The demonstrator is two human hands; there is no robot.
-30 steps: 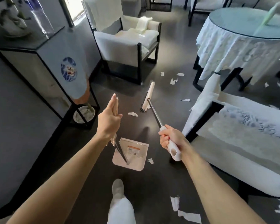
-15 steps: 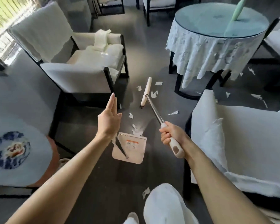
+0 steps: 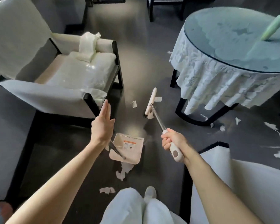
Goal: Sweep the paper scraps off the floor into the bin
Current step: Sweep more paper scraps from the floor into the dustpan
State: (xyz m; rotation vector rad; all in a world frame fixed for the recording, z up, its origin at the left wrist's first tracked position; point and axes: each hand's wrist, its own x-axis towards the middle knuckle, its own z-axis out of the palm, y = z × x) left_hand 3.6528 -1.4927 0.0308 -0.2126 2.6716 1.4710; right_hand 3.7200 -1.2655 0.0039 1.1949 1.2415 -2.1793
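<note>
My right hand (image 3: pixel 173 140) grips the white handle of a broom, whose metal shaft (image 3: pixel 157 117) slants down to the cream broom head (image 3: pixel 150 102) on the dark floor. Paper scraps lie against the head (image 3: pixel 158 99) and just left of it (image 3: pixel 134 104). My left hand (image 3: pixel 102 126) has straight fingers pointing up, and the dustpan's thin handle comes out from under its palm, held by the thumb. The white dustpan (image 3: pixel 132 152) sits low between my hands. More scraps lie near its closer edge (image 3: pixel 124 171) and by my legs (image 3: pixel 107 190).
A white armchair (image 3: pixel 63 78) stands at the left. A round glass-topped table with a white cloth (image 3: pixel 225 75) stands at the right, scraps scattered under and beside it (image 3: pixel 271 126). Another white-covered chair (image 3: pixel 233 183) is close on my right. No bin is in view.
The view has swung right and forward; the cabinet at the left has dropped out of sight. Broom head and dustpan sit nearer the round table. Both hands keep their hold.
</note>
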